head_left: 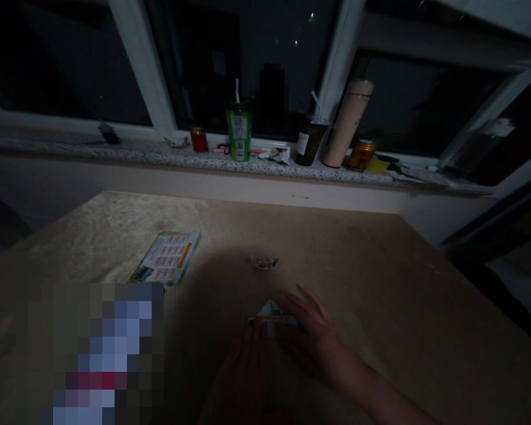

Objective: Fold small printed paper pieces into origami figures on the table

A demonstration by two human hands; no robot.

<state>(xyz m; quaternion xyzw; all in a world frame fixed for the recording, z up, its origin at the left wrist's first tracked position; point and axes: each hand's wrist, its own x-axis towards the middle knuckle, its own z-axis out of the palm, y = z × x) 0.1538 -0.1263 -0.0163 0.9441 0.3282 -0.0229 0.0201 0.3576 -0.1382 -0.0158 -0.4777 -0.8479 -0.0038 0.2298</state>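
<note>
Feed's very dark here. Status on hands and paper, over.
Left hand and right hand pressing folded paper flat on table. Small folded piece beyond, leaflet to the left, neither touching.

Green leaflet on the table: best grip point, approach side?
Probably its right long edge, coming from the right. The leaflet lies flat on the table, so nothing stands up to pinch; that edge has bare table beside it, so fingertips could slide under.

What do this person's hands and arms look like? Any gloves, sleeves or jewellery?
Both are bare: no gloves on the left hand or right hand. The right forearm shows no sleeve or watch. Rings cannot be told in the dim light.
</note>
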